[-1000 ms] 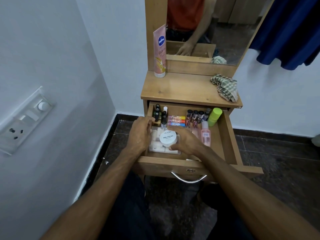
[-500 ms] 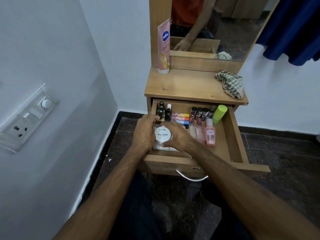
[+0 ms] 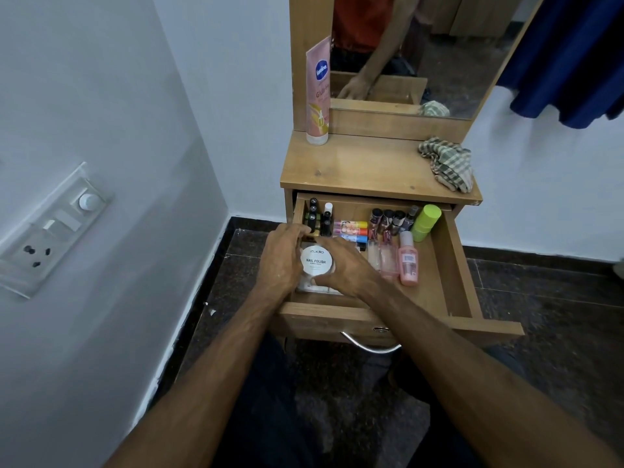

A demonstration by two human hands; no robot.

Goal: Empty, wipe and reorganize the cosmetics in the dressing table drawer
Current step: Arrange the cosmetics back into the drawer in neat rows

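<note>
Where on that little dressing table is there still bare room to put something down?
The tabletop is bare between the pink lotion tube and the checked cloth. In the drawer, bare wood lies right of the pink bottle. The drawer's back row and left half, under both hands, are crowded.

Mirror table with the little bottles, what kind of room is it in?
Probably a bedroom or dressing corner at home. A wooden dressing table with a mirror stands against the wall, its open drawer holds nail polish and other cosmetics, and dark blue cloth hangs nearby.
</note>
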